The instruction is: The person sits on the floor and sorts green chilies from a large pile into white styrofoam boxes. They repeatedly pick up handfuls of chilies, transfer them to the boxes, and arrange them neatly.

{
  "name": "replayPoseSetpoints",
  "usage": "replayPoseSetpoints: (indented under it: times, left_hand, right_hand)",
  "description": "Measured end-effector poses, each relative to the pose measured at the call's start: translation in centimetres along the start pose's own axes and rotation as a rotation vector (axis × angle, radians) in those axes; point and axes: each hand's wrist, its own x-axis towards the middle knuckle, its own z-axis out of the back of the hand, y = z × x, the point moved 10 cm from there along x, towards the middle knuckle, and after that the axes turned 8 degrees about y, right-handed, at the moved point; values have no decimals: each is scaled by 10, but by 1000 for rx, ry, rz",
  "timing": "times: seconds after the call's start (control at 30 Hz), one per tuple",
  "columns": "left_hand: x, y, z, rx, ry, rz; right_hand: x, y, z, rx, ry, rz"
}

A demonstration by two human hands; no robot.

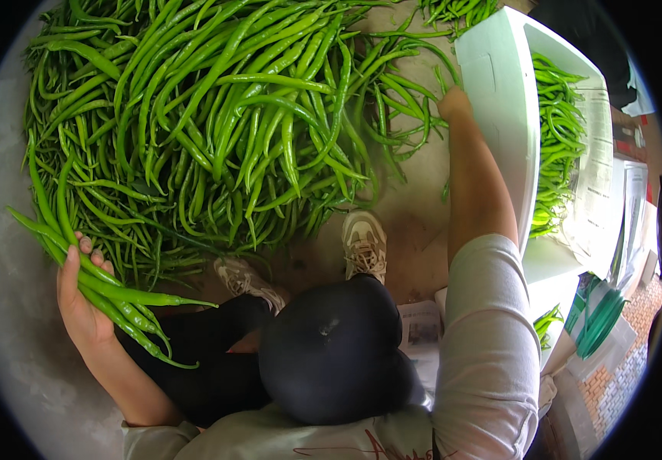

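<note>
A large heap of long green chili peppers (pixel 216 115) covers the floor in front of me. At the heap's near left side, my left hand (pixel 86 276) is closed around several green chili peppers (pixel 129 296), their stems pointing right. My right arm reaches forward beside a white foam box (pixel 495 75). My right hand (pixel 455 104) is at the heap's far right edge, touching loose peppers; its fingers are mostly hidden, so its grip is unclear.
The foam box at right holds green chili peppers (pixel 555 144) and a newspaper lining (pixel 595 172). Nearer me are a second white box (pixel 555 293) with some peppers and a roll of green strapping (pixel 601 319). My shoes (pixel 365 244) stand close to the heap. Newspaper (pixel 420 333) lies beside my leg.
</note>
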Motion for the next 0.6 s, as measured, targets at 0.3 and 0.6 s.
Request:
replayPoseSetpoints:
  times: [0.3,0.6]
  left_hand:
    - [7,4,-3,-8,-2,20]
    - [15,16,-4,31,-77,58]
  right_hand:
    - [-21,9,-37,-45,587,81]
    - [24,53,44,-195,-369,388]
